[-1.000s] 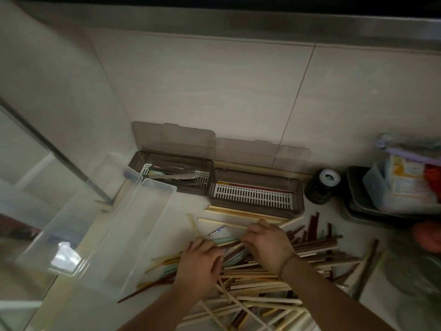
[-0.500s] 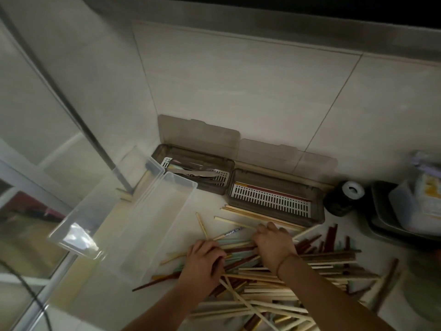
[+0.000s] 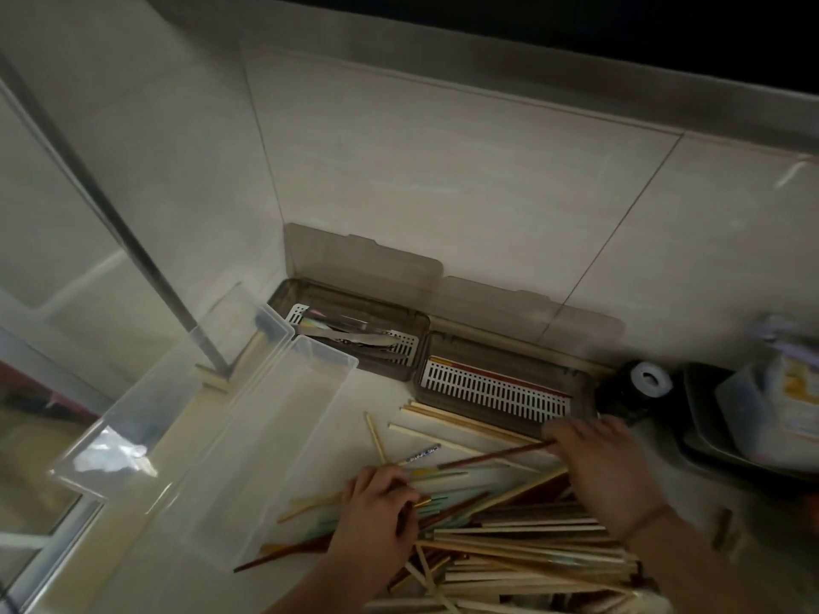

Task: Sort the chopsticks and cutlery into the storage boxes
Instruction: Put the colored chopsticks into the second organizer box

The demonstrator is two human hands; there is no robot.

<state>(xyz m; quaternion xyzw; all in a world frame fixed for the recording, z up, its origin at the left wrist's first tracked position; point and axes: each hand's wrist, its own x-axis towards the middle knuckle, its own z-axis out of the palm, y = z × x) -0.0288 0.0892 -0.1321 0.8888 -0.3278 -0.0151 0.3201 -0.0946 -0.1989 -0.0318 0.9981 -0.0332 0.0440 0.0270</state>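
Low in the frame, right of centre, a loose heap of chopsticks (image 3: 523, 538) lies criss-crossed on the pale counter (image 3: 363, 414), slim straight sticks in pale wood, dark red and mint green. At the heap's left edge the left hand (image 3: 376, 511) curls its fingers around a few sticks. Further right, the right hand (image 3: 602, 471) pinches one dark red chopstick (image 3: 492, 456), lifted at a slant just in front of the right storage box (image 3: 501, 383). That brown translucent box holds a white slotted tray and a red stick along its far edge; its twin, the left storage box (image 3: 350, 334), holds metal cutlery. Both stand open-lidded against the tiled wall. Left of the heap sit two clear plastic bins (image 3: 266, 436), with bare counter between the nearer one and the heap.
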